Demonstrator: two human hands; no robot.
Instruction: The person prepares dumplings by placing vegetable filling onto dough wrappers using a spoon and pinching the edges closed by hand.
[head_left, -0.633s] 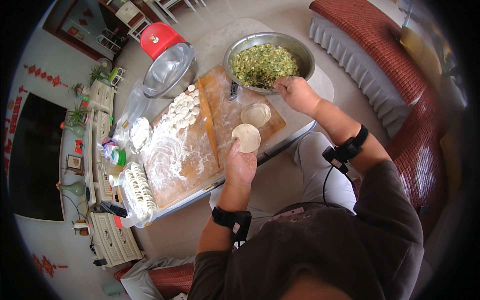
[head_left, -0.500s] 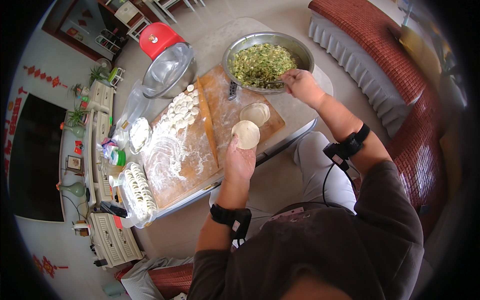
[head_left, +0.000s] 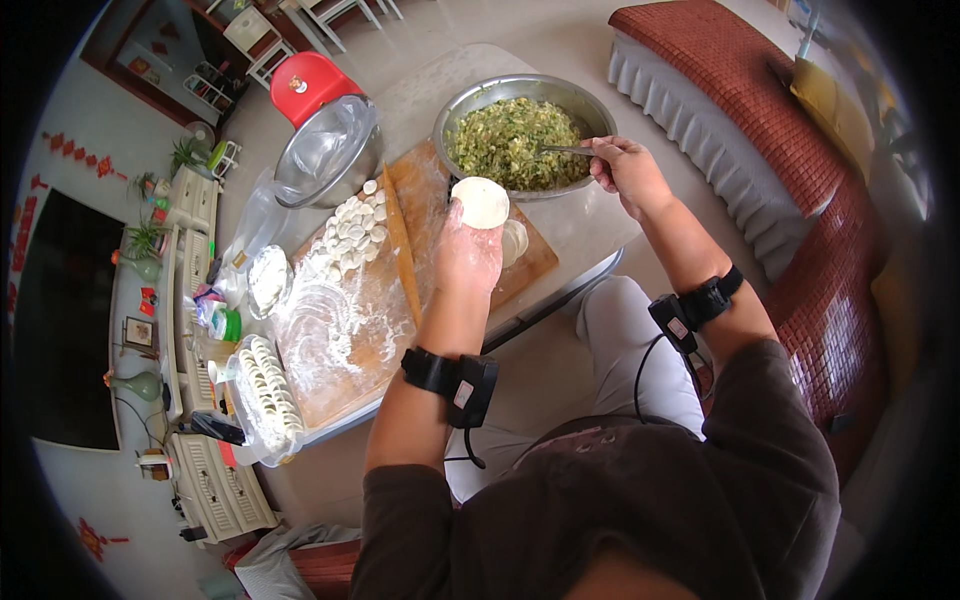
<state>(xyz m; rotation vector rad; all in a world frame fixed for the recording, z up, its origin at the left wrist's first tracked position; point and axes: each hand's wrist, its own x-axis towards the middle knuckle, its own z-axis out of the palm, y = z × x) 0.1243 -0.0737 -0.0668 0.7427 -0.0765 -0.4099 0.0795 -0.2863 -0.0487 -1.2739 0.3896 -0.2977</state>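
My left hand (head_left: pixel 468 255), dusted with flour, holds a round dough wrapper (head_left: pixel 480 203) beside the near side of a steel bowl (head_left: pixel 455 105) of chopped green filling (head_left: pixel 505 135). My right hand (head_left: pixel 620 170) grips a metal utensil (head_left: pixel 572 150) at the bowl's right side, its far end in the filling. Other wrappers (head_left: pixel 515 240) lie on the wooden board (head_left: pixel 340 385), partly hidden by my left hand. A rolling pin (head_left: pixel 400 245) lies across the board, with several small dough pieces (head_left: pixel 350 235) and loose flour to its left.
A plastic tray of folded dumplings (head_left: pixel 270 400) sits at the left, below a plate of flour (head_left: pixel 268 280). A steel bowl with plastic film (head_left: pixel 325 150) stands at the back left, before a red seat (head_left: pixel 305 88). A sofa (head_left: pixel 820 250) lines the right side.
My left hand has moved up toward the filling bowl with the wrapper. My right hand has shifted rightward, and more of the utensil shows in the filling.
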